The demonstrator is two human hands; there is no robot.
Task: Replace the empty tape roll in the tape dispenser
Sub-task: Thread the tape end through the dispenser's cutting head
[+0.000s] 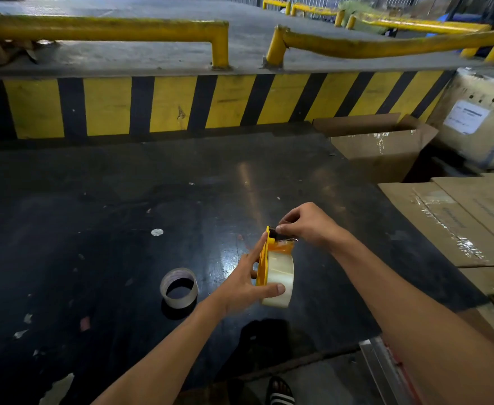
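A yellow tape dispenser [262, 260] carries a full clear tape roll [279, 276] and is held upright above the black table [94, 214]. My left hand [244, 280] grips it from the left, thumb on the roll's lower edge and index finger along the yellow side. My right hand [305, 225] pinches the black part at the dispenser's top, where the tape end lies. An empty tape roll [178, 287], a thin clear ring, lies flat on the table left of my left hand.
Sealed cardboard boxes [456, 220] lie along the table's right side, an open box [383, 144] behind them. A yellow-and-black striped wall [181, 103] with yellow rails [219, 39] stands at the back. Paper scraps dot the table's left.
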